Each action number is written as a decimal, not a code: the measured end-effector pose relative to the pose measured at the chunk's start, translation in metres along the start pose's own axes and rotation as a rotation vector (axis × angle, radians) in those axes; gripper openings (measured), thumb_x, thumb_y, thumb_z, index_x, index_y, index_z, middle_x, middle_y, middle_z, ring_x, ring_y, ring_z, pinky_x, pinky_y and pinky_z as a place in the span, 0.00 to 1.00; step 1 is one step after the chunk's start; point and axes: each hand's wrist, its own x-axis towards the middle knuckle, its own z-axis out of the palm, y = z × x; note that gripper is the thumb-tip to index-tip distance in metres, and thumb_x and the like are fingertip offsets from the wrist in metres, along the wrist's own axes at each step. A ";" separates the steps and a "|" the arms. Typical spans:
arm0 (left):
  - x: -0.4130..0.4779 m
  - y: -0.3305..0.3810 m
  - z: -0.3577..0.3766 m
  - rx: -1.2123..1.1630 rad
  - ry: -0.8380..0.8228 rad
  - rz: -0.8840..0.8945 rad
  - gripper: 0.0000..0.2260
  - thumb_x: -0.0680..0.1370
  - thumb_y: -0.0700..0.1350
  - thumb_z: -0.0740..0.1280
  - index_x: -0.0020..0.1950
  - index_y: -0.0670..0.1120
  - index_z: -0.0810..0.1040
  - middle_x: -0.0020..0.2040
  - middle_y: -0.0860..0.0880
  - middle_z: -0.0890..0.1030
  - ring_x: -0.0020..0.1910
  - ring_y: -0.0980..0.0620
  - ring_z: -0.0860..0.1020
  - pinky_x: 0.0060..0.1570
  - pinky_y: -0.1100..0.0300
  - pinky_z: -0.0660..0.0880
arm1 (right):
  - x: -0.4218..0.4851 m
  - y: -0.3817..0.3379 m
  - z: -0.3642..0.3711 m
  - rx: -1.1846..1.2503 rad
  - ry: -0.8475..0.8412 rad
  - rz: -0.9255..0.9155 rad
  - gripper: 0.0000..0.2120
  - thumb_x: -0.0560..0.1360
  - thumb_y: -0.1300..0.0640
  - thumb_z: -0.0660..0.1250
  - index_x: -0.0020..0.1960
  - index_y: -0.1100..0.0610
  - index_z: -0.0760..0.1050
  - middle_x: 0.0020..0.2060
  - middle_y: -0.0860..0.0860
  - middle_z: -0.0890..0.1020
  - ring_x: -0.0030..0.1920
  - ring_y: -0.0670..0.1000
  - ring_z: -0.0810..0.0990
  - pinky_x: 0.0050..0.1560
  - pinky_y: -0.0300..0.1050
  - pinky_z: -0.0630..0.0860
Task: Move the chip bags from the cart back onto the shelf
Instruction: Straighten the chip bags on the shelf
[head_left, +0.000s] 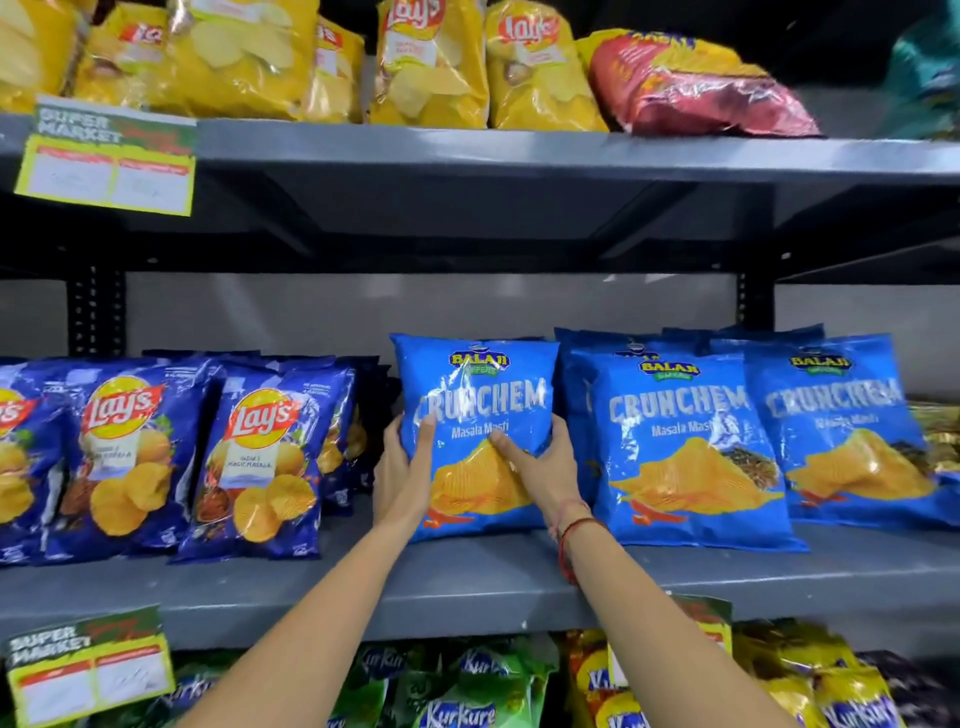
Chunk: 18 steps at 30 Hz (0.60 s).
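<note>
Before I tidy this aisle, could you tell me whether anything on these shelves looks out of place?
Yes: on the top shelf, one red bag lies flat on its side beside the upright yellow Lay's bags. It is the only red pack there and looks misfiled.

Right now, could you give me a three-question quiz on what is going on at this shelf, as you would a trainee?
1. True or false: both hands grip the same blue bag.
2. Which wrist wears a red thread? A) left B) right
3. Fill in: the yellow bags stand on the ____ shelf.

Key:
1. True. The left hand holds its left side, the right hand its right, on the middle shelf.
2. B. The red thread circles the right wrist.
3. Top. They stand on the top shelf.
</note>
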 end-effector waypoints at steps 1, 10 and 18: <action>0.000 -0.001 0.000 0.018 0.009 0.016 0.35 0.69 0.71 0.53 0.70 0.53 0.61 0.69 0.47 0.70 0.66 0.45 0.69 0.63 0.49 0.65 | -0.002 -0.001 -0.001 -0.002 0.000 0.006 0.30 0.65 0.51 0.78 0.63 0.52 0.69 0.53 0.46 0.82 0.54 0.48 0.81 0.57 0.41 0.77; -0.029 0.048 0.025 0.296 0.312 0.677 0.26 0.76 0.55 0.56 0.69 0.43 0.63 0.69 0.40 0.67 0.68 0.46 0.63 0.67 0.57 0.56 | -0.024 -0.046 -0.068 -0.333 0.279 -0.407 0.27 0.73 0.50 0.70 0.68 0.57 0.67 0.61 0.51 0.74 0.62 0.49 0.72 0.63 0.42 0.68; -0.068 0.078 0.134 0.219 -0.160 0.623 0.31 0.74 0.61 0.53 0.71 0.45 0.61 0.72 0.47 0.64 0.71 0.52 0.61 0.69 0.61 0.55 | 0.011 -0.047 -0.181 -0.600 0.583 -0.183 0.30 0.76 0.44 0.63 0.69 0.63 0.67 0.65 0.63 0.73 0.66 0.63 0.69 0.65 0.52 0.63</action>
